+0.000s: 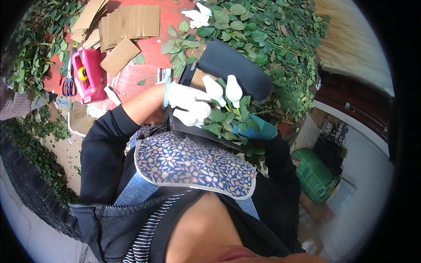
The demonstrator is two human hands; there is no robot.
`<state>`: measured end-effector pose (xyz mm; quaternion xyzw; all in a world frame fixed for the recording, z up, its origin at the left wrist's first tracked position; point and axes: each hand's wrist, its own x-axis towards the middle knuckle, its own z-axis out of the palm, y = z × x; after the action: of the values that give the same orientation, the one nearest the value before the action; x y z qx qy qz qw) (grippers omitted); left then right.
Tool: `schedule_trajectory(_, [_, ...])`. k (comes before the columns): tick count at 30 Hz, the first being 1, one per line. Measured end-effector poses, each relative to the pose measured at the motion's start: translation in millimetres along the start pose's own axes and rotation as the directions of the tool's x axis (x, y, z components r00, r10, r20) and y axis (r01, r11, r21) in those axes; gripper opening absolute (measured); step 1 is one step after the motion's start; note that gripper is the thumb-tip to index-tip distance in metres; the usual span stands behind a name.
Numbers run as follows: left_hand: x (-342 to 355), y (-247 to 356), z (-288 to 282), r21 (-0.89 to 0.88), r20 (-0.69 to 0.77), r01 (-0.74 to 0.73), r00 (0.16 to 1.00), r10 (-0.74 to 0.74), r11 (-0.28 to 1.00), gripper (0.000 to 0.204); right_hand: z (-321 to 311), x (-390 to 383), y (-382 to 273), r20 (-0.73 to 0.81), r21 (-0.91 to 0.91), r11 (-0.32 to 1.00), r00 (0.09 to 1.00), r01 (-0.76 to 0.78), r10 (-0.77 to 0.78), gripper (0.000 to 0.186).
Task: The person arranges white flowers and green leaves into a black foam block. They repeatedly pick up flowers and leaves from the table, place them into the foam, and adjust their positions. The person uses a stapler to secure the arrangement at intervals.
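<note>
My left hand (182, 95), in a white glove, reaches in from the left, its fingers closed against the white-sleeved rose heads. My right hand (261, 128), in a blue-teal glove, is closed round the leafy stems (226, 124) of the bunch. Two sleeved heads stand upright side by side, the left rose head (213, 90) and the right rose head (234, 91). A further white-sleeved rose head (194, 115) lies lower, beneath my left hand. Leaves hide most of my right fingers. Behind the bunch is a dark ribbed pad (234, 65) over a stand with brown cardboard.
Cut leafy stems (276, 41) are heaped at the far right. On the red table (151, 50) lie cardboard pieces (131, 22), a pink tape dispenser (90, 74) and scissors (69, 87). More white-sleeved heads (198, 16) lie at the back. A green sack (313, 175) stands at the right.
</note>
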<state>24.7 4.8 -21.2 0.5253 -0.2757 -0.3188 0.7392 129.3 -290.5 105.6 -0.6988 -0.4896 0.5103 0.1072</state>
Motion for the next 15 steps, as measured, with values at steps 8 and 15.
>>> schedule_trajectory(8, [4,3,3,-0.116,-0.145,-0.154,0.980,0.136,0.981,0.041,33,-2,24,-0.220,0.314,0.949,0.973,-0.004,0.077,0.030])
schedule_trajectory(15, [17,-6,4,-0.421,-0.243,-0.244,0.958,0.150,0.874,0.034,28,-8,23,-0.314,0.304,0.953,0.945,0.005,0.096,0.028])
